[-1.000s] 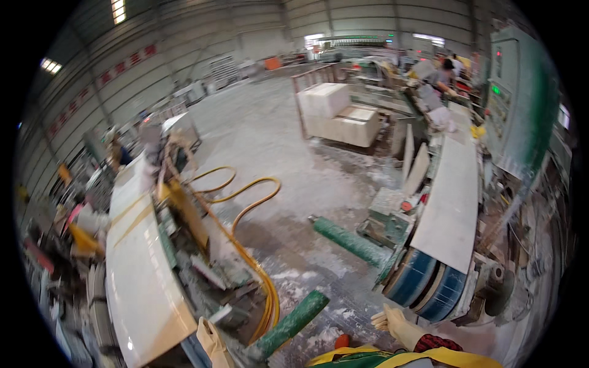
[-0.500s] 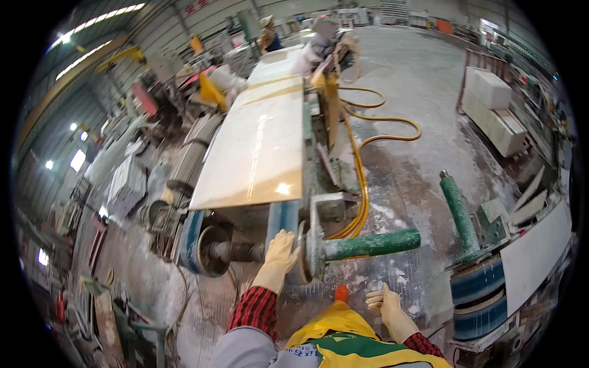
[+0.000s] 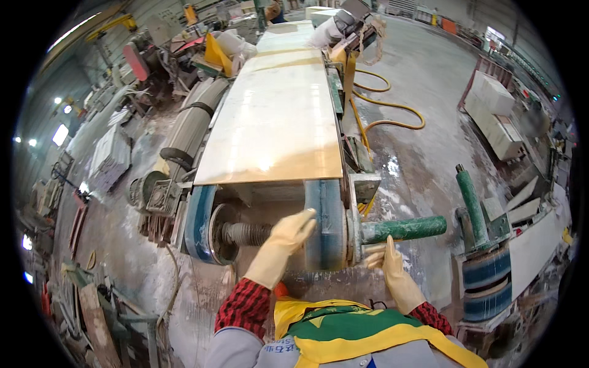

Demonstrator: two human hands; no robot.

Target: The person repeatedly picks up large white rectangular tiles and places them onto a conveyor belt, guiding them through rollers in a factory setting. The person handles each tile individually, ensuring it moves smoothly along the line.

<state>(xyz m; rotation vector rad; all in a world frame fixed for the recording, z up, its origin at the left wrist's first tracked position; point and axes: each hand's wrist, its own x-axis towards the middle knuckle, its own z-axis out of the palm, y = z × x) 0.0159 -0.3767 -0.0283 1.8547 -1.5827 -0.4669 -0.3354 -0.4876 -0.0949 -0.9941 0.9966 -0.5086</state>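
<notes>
Cream-gloved, held left hand (image 3: 288, 234) loosely uncurled beside the blue ribbed belt (image 3: 325, 242) and right hand (image 3: 396, 270) spread near the green speckled cylinder (image 3: 417, 227), contact impossible to tell, judging the glossy white-and-tan stone slab (image 3: 270, 126) ahead on the belt heavy, stiff, brittle and slippery, best held by both long edges.

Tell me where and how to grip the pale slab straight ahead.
Probably the near edge of the pale slab, from the near side: it lies flat, and that edge crosses the gap between two blue belts, which may leave finger room beneath.
</notes>
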